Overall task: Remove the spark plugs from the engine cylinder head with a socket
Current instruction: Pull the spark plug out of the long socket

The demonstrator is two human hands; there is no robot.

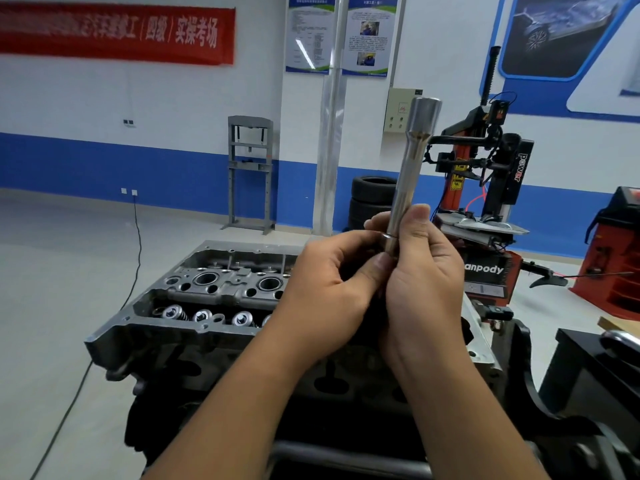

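A long silver spark plug socket stands nearly upright in the air, wide end up, above the engine. My right hand grips its lower shaft with thumb and fingers. My left hand pinches the socket's bottom end, where a small ring-like part shows; what lies inside the fingers is hidden. The grey cylinder head sits below and to the left on the engine block, with round plug wells and valve springs visible. No spark plug is visible.
A tyre changer stands behind on the right, with stacked tyres beside it. A red machine is at the far right. A black cable runs across the floor at left. A grey press frame stands by the wall.
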